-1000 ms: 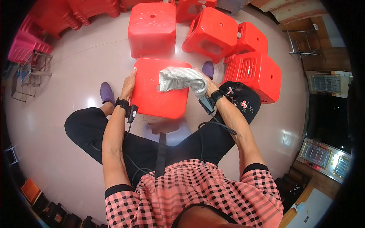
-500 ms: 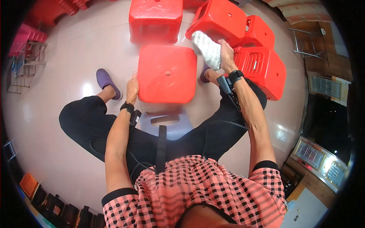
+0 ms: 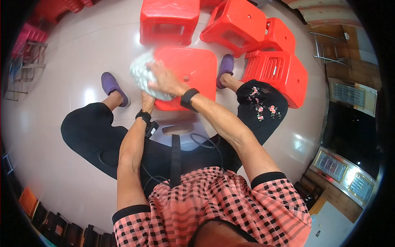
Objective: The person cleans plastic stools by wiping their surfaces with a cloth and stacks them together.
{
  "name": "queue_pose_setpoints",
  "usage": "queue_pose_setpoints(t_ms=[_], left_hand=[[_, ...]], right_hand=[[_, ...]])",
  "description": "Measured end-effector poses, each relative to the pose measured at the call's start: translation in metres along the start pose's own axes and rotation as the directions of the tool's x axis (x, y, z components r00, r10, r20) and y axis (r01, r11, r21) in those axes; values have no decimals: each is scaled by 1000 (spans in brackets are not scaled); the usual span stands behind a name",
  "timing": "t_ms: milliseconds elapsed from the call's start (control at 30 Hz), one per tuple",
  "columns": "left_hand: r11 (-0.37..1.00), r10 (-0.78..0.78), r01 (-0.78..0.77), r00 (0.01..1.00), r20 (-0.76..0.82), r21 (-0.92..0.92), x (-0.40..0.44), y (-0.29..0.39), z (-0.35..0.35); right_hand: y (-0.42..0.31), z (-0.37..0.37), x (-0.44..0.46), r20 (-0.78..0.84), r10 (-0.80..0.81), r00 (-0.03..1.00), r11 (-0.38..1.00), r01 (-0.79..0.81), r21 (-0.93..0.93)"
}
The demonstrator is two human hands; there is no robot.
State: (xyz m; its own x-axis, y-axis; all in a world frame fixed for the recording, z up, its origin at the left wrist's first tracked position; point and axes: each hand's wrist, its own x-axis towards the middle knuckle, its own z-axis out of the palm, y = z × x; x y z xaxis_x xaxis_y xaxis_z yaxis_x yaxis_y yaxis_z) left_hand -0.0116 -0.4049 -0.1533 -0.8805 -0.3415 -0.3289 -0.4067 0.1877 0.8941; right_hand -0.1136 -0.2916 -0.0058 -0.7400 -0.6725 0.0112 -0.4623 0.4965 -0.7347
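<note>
A red plastic stool [image 3: 199, 80] with a hole in its square seat stands between my knees. My right hand [image 3: 168, 80] presses a pale checked cloth [image 3: 142, 70] over the seat's left side; hand and cloth are a little blurred. The cloth hangs past the stool's left edge. My left hand [image 3: 147, 102] grips that same edge near the front corner, its fingers mostly hidden beneath the cloth and the seat.
More red stools [image 3: 169, 16] stand ahead, with others [image 3: 238, 24] to the front right and a slatted-side one [image 3: 284, 76] lying by my right knee. Beneath me is a grey-blue stool [image 3: 185, 138]. Metal-framed racks [image 3: 31, 66] stand far left.
My right hand has swung left with the cloth, from beyond the stool's right edge to its left side. My left hand keeps its place at the edge and is now partly covered.
</note>
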Motion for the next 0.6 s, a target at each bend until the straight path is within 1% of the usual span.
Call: queue_pose_setpoints(t_ms=[67,100,133,167,200,233,267,300,333,400,433,467,500,533,567,600], left_hand=[[976,184,-196,976,117,98,11,-51,-4],[946,267,-293,947,180,137,13,-61,-2],[985,128,-143,980,151,97,12,-46,-3],[998,-17,10,991,130,55,9,-10,-9],[986,-164,164,980,116,12,6,29,-16],[949,-310,315,944,110,-30,4,47,-17],[908,-331,370,921,205,-198,13,25,-17],[833,-333,428,894,301,-350,21,5,-18],[832,-301,378,922,242,-405,14,30,-13],[825,-242,264,964,110,-499,2,75,-4],[892,-171,194,981,91,-408,2,71,-7],[942,-101,121,992,81,-312,2,64,-11],[976,-30,46,997,77,-212,1,56,-11],[987,92,-86,995,39,-138,2,47,-8],[976,213,-213,977,-1,-55,3,39,-4],[986,34,-31,999,21,-162,2,48,-6]], right_hand=[[-10,-10,-22,149,-51,987,998,46,36],[-13,-16,-36,224,-76,971,996,65,58],[-14,-23,-54,285,-86,955,996,88,7],[-13,-33,-74,343,-91,935,993,112,-41],[-10,-42,-86,402,-92,911,987,138,-86],[-5,-50,-93,436,-97,895,982,157,-104],[-1,-56,-99,468,-101,878,977,176,-119],[2,-59,-101,498,-106,861,972,196,-133],[6,-59,-99,489,-62,870,972,163,-167],[11,-55,-84,388,-84,918,976,153,-152],[16,-51,-73,335,-95,937,978,150,-144],[29,-45,-60,213,-169,962,956,212,-200],[44,-37,-45,102,-195,975,958,212,-193],[59,-32,-31,-8,-214,977,960,209,-184],[75,-35,-17,-82,-231,970,950,206,-236],[89,-40,-4,-152,-252,956,935,200,-292]])
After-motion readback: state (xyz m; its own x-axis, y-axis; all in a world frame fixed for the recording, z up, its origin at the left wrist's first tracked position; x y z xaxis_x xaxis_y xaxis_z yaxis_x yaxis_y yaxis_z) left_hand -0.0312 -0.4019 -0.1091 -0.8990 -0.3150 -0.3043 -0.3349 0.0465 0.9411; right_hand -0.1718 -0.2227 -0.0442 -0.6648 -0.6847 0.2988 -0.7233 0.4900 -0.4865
